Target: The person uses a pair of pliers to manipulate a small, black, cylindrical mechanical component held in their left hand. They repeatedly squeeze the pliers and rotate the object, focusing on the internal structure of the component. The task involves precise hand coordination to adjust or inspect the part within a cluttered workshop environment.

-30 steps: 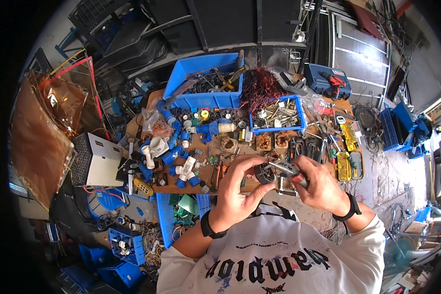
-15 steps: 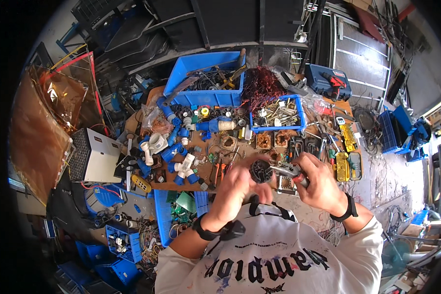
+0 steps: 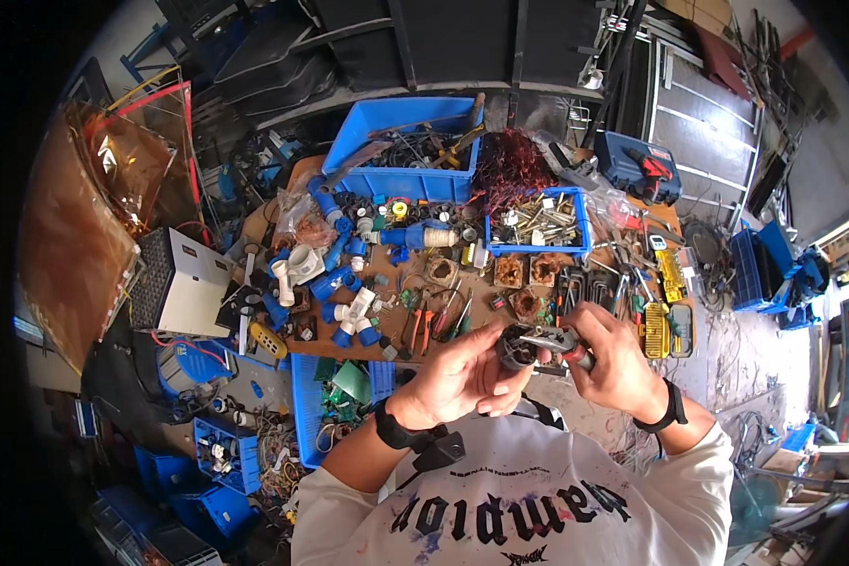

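My left hand [image 3: 455,382] is wrapped round a dark, round hollow part [image 3: 516,351], which looks like a small motor housing; its inner detail is too small to make out. My right hand [image 3: 615,360] grips a pair of pliers [image 3: 571,347] with red and dark handles. The metal jaws of the pliers reach across the rim of the round part; whether they bite on anything cannot be seen. Both hands are held in front of my chest, just over the near edge of the wooden workbench [image 3: 489,309].
Across the bench lie white and blue pipe fittings [image 3: 354,316], orange-handled pliers [image 3: 423,325] and rusty square parts [image 3: 509,272]. Behind stand a large blue bin [image 3: 401,184], a shallow blue tray of metal pieces [image 3: 585,241] and tangled red wire [image 3: 514,165]. A blue crate [image 3: 307,415] holds circuit boards below.
The round part has tilted and come down slightly toward me with both hands. My left fingers, blurred before, now hold it steadily, and the plier jaws lie across its rim.
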Demonstrator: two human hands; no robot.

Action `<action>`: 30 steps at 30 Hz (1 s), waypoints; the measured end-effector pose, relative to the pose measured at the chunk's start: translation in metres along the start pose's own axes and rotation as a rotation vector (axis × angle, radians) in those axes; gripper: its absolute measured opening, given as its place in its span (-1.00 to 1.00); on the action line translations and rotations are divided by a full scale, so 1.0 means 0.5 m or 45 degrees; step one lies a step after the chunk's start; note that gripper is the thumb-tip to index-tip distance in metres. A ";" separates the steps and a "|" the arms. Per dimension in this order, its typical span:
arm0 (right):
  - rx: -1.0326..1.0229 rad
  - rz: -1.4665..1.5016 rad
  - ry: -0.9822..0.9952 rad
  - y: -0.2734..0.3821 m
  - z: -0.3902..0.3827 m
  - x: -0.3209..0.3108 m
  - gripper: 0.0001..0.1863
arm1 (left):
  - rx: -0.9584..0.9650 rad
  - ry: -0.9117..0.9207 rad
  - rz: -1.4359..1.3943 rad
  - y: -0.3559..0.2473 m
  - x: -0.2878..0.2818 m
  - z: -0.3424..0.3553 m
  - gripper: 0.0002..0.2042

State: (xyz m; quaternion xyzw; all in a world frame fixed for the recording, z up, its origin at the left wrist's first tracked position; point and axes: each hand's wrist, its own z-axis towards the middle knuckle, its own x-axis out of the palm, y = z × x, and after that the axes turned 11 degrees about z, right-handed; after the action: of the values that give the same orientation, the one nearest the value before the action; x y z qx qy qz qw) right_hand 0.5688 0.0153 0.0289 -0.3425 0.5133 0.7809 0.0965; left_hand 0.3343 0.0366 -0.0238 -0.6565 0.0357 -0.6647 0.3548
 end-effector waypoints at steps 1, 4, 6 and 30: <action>0.016 0.002 -0.012 -0.001 -0.002 0.001 -0.58 | 0.018 -0.074 0.109 -0.002 0.002 -0.005 -0.48; 0.051 0.043 -0.088 -0.002 -0.004 0.001 -0.64 | 0.373 -0.519 0.765 0.008 0.047 0.012 -0.54; 0.104 0.102 -0.092 0.001 -0.003 0.002 -0.67 | 0.625 -0.875 1.223 0.024 0.071 0.027 -0.40; 0.069 0.040 -0.022 -0.016 0.010 0.003 -0.63 | 0.488 -0.639 0.984 -0.003 0.054 0.021 -0.46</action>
State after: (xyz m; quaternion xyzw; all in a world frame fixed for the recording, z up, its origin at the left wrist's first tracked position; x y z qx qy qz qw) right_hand 0.5694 0.0232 0.0231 -0.3248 0.5388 0.7711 0.0979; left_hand 0.3463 0.0282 0.0012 -0.6579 0.0671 -0.3008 0.6871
